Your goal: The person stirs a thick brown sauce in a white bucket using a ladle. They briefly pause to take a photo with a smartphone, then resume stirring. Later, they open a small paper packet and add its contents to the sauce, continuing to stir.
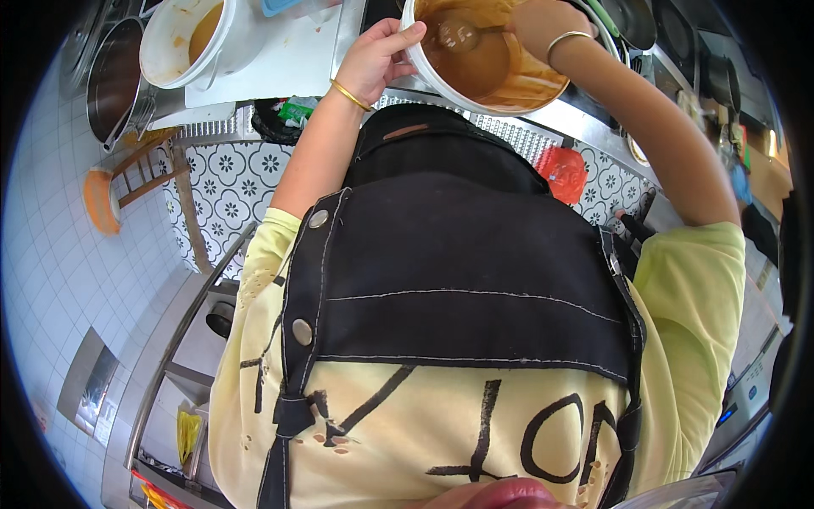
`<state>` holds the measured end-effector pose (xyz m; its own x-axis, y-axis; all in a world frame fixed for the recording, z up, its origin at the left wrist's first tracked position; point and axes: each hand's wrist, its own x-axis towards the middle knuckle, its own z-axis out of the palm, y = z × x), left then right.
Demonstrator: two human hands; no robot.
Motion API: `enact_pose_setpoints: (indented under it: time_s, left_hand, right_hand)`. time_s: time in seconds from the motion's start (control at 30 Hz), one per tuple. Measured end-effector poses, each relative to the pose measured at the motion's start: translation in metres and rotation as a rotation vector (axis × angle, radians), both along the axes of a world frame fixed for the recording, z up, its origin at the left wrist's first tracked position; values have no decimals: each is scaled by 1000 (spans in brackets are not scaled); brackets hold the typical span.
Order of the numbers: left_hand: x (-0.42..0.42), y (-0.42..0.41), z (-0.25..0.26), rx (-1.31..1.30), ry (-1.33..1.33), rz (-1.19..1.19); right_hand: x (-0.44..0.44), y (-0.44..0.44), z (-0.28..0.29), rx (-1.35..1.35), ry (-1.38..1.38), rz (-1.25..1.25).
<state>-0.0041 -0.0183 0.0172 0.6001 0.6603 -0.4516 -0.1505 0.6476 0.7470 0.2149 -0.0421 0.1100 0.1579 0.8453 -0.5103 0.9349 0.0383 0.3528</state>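
Note:
My left hand (pixel 380 57) grips the rim of a white plastic bucket (pixel 425 79), thumb over the edge and fingers along the outer wall. The bucket is tilted towards me at the counter edge. Brown sauce (pixel 474 73) lies in it and smears its inner wall. Reaching over the far right rim, my right hand (pixel 540 28) is around the handle of a ladle (pixel 459 35), whose bowl rests in the sauce. Most of the handle is hidden by that hand. To the left stands a second white bucket (pixel 172 54) holding some yellow-brown liquid (pixel 205 35).
A tall metal pot (pixel 114 83) stands far left, near a wooden stool (pixel 149 168). Under the counter are a black bag (pixel 273 124) with green packaging and a red plastic bag (pixel 563 175). Dark pans (pixel 636 25) sit at the upper right. Behind me runs a metal rack (pixel 191 318).

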Motion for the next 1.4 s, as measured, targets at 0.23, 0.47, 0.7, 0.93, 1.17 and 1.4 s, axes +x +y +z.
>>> enact_pose_setpoints:
  time_s: [0.23, 0.47, 0.7, 0.93, 1.17, 1.4]
  left_hand:
    - [3, 3, -10, 5, -42, -33]
    - [3, 3, -6, 3, -34, -51]
    - [4, 3, -8, -8, -26, -39]
    - [3, 5, -2, -28, -3, -39]
    - [2, 7, -9, -35, -36, -64]
    - [2, 7, -8, -46, -47, -79]
  right_hand:
    - [-18, -8, -52, 28, 116, -8]
    - [2, 6, -12, 10, -5, 7]
    - [4, -18, -46, -2, 136, 156]
    - [18, 3, -55, 47, 118, 178]
    - [28, -33, -9, -16, 212, 293]
    - [-2, -44, 13, -41, 57, 84]
